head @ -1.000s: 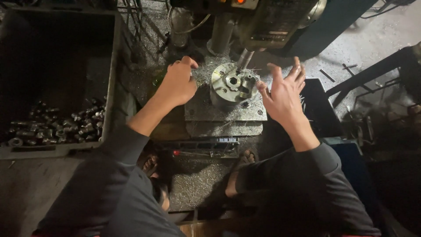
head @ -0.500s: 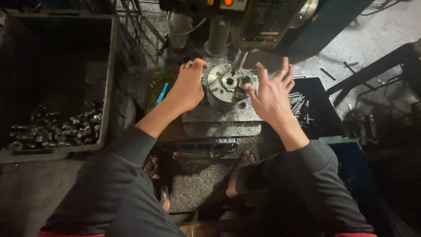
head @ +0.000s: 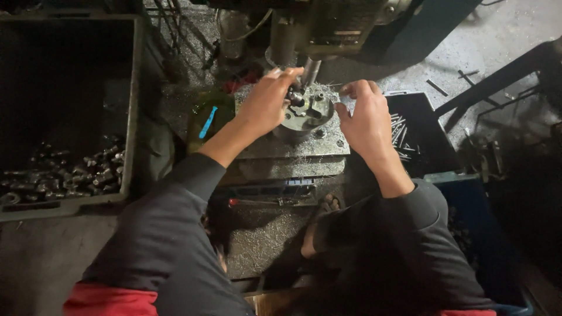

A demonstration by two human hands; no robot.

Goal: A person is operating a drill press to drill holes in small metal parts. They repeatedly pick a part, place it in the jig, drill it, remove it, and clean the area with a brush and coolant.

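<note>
Head view, looking down on a drill press whose metal worktop carries a round steel fixture. Left of the machine stands a large dark bin with a heap of small metal parts along its near side. Right of the worktop, a black tray holds thin steel rods. A green dish with a blue strip lies beside the worktop's left edge.

Fixture: solid machined steel, judged heavy and rigid; it rests flat on the worktop under the spindle. Swarf lies around it, so the surfaces are probably gritty and may carry oil; edges may be sharp.

Small part: a dark metal piece on the fixture's top face, at its rear left. It is judged light, stiff and not fragile, but small enough to slip from oily fingertips. The best hold appears to be a pinch across its sides from above.

Left hand: reaches over the fixture from the left, fingers curled down onto the small part. Whether they grip it or only touch it cannot be told; the hand hides the contact.

Right hand: hovers just right of the fixture, fingers half curled, loosely open, holding nothing visible.
</note>
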